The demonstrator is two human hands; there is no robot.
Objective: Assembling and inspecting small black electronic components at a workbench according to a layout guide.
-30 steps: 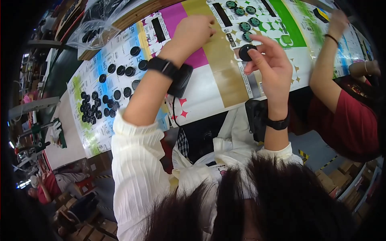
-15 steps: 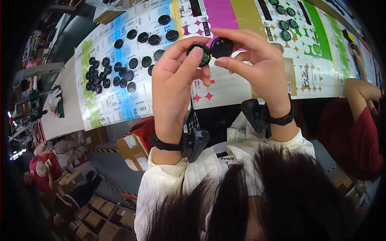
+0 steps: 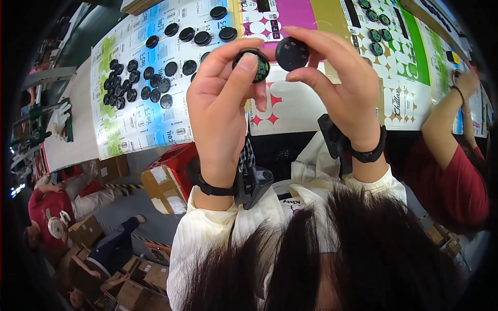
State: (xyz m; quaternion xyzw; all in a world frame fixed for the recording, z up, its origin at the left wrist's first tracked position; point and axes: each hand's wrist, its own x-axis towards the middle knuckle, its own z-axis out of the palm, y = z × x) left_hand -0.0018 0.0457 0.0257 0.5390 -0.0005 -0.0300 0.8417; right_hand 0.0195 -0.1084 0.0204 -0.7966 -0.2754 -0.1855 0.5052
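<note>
My left hand is raised close to the camera and pinches a small round black part with a green inside between thumb and fingers. My right hand holds a flat black round cap just to the right of it; the two parts are close together, slightly apart. Both wrists carry black straps with small black devices. My dark hair fills the lower edge of the view.
A table covered with colourful printed sheets lies below, with several black round caps on the left and green-faced discs on the right. Another person's arm in a red sleeve reaches in at the right. Cardboard boxes stand under the table's edge.
My hands left the table, came together and rose toward the camera. The two round parts, touching half a second ago, are now held a little apart.
</note>
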